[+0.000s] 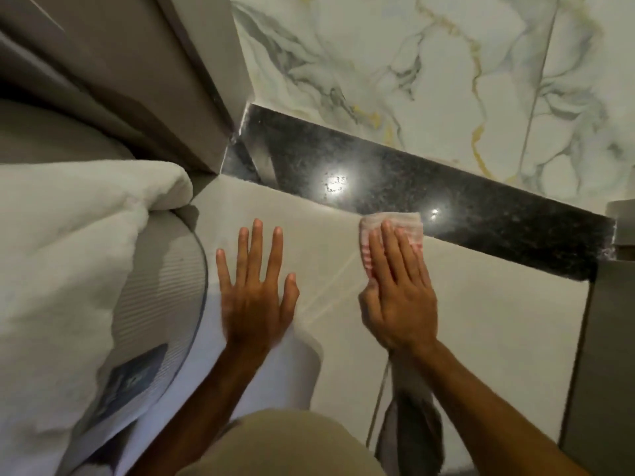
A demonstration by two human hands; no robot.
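Right hand (400, 293) presses cloth (391, 231) flat at black granite strip (446, 207); left hand (256, 286) splayed on floor tile (481, 321).

A bedroom: duvet (68, 235), mattress (161, 286), marble-veined tiles (412, 80).

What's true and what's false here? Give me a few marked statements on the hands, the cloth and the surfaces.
1. The right hand presses flat on a red-and-white cloth. True.
2. The left hand holds a second cloth. False: it lies flat on the pale tile, fingers spread, holding nothing.
3. The cloth lies at the edge of the black stone strip. True.
4. The tile beyond the strip is plain grey. False: the marbled tile is white with grey and gold veins.
5. The white bedding lies right of the right hand. False: it lies on the left, beside the left hand.
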